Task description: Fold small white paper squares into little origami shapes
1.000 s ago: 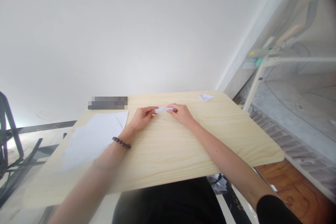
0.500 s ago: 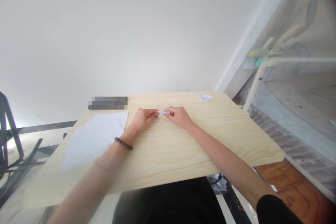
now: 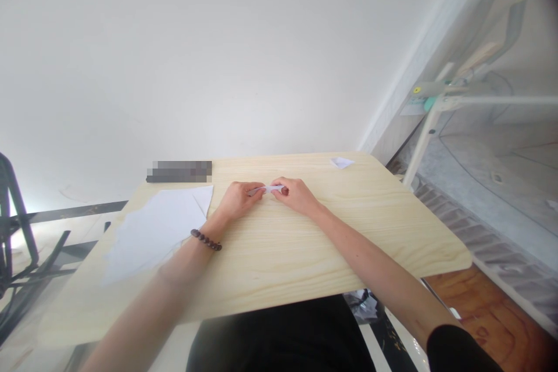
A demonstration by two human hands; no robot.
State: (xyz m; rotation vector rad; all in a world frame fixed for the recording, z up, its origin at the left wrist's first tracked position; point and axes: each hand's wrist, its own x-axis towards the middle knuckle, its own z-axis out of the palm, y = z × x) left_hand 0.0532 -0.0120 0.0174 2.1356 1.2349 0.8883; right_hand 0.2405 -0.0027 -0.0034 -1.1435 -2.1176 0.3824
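Observation:
A small folded piece of white paper (image 3: pixel 268 189) spans the gap between my two hands, over the far middle of the wooden table (image 3: pixel 279 256). My left hand (image 3: pixel 239 199), with a dark bead bracelet (image 3: pixel 206 239) at the wrist, pinches its left end between thumb and fingers. The right end is in the closed fingers of my right hand (image 3: pixel 295 190). My fingers cover both ends of the paper, so its full shape is hidden.
White paper sheets (image 3: pixel 161 226) lie left of my left forearm. A blurred-out dark object (image 3: pixel 179 172) sits at the far left edge. Another folded white paper (image 3: pixel 342 162) lies at the far right. Behind the table stands a white wall (image 3: pixel 261 58); a white frame (image 3: pixel 421 145) is on the right.
Both hands keep their pinch on the folded paper, which sits very slightly lower and shows a bit more of its face. Everything else stays put.

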